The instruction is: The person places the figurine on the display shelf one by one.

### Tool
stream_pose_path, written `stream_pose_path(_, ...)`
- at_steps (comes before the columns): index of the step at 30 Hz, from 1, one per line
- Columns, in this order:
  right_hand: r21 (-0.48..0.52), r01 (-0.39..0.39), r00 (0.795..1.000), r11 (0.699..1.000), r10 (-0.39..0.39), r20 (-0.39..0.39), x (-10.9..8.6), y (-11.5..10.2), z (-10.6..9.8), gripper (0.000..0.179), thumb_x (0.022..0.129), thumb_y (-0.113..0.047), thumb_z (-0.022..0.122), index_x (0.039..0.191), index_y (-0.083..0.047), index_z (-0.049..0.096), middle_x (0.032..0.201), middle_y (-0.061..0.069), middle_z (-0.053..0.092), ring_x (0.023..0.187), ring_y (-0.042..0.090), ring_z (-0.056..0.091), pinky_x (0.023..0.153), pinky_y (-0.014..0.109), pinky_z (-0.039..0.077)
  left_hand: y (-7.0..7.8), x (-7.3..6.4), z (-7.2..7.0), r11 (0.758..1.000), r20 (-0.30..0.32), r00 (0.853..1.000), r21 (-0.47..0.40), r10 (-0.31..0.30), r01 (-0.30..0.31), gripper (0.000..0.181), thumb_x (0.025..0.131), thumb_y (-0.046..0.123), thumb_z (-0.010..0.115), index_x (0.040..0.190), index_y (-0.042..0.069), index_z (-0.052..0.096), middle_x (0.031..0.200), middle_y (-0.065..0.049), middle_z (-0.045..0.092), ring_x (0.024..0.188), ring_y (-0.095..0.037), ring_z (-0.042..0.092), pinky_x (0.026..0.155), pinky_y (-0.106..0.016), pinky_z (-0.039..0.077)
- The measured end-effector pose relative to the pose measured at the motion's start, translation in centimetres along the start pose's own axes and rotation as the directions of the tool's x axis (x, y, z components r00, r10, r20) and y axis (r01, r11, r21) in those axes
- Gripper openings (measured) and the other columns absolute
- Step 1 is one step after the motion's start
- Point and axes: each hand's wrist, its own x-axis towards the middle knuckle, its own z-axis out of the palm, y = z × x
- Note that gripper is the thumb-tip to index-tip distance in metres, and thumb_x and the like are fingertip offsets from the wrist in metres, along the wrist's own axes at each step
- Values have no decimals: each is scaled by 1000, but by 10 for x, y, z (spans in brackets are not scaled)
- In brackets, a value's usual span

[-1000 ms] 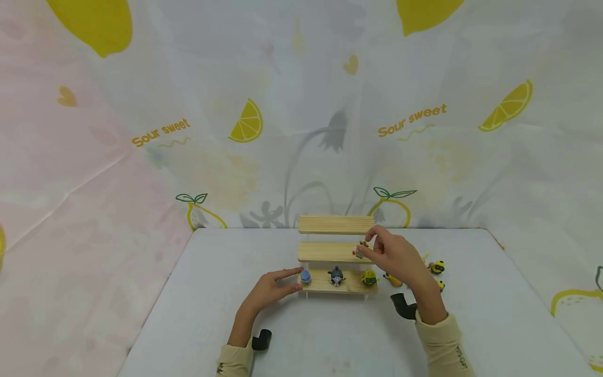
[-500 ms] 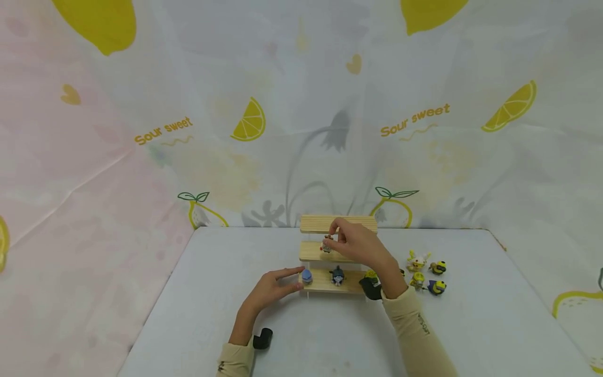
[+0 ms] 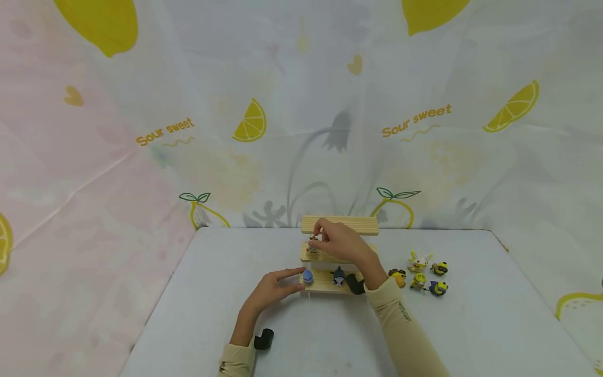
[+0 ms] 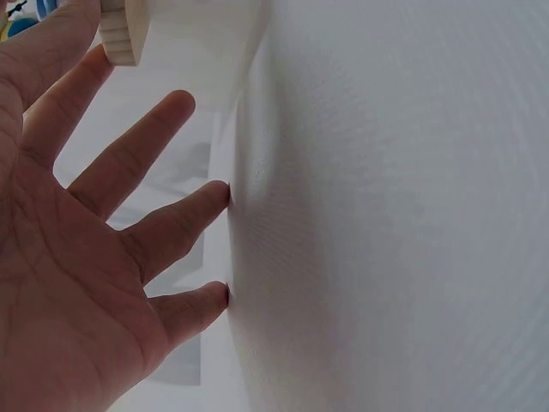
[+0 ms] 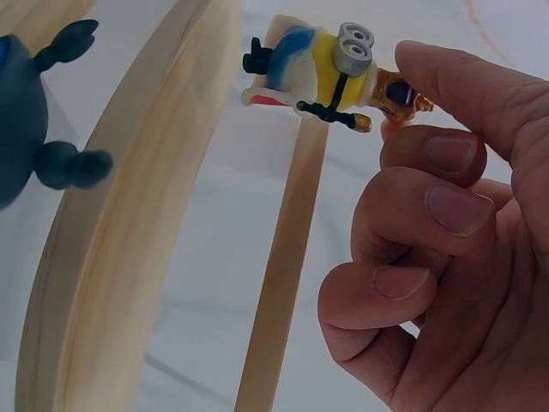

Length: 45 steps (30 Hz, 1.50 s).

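Left sleeve was beige with small dark print; right sleeve was beige, with dark lettering. Black elbow-shaped pieces stuck out at both wrists.

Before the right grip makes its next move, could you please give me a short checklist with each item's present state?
1. Crowned figure held: ok, the right grip pinches its golden top.
2. Held at the left end of the middle shelf: ok.
3. Feet resting on that shelf: cannot tell.
4. Left grip touching the left end of the bottom shelf: ok.
5. Blue-capped figure and dark figure upright: ok.
6. Bottom shelf's right end visible: not ok, the right wrist hides it.
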Motion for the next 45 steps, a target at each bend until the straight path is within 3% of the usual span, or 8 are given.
stream_pose_path(15,28,-35,999,999,34,35,6,6,8,20,96,-26,68,105,-11,58,67,-3,54,53,10,46,49,26,38,2,-1,0,1000,3,1000,-16,0,0,46,89,40,74,132,29,65,134,5,60,133,-28,47,108,-57,35)
stream_pose_path(30,-5,-75,997,997,75,9,3,7,11,27,93,-32,71,107,-12,58,66,-3,54,53,11,47,49,26,38,2,-1,0,1000,8,1000,-1,-1,1,47,89,42,73,133,28,65,134,6,60,133,-27,47,108,-57,36)
stream_pose_path(45,1,-78,997,997,78,-15,-38,29,-5,35,93,-35,70,115,-10,60,67,-5,52,54,11,48,49,28,41,3,-1,2,1000,2,1000,-9,-1,1,46,89,43,73,132,29,65,133,4,61,132,-30,47,106,-58,37)
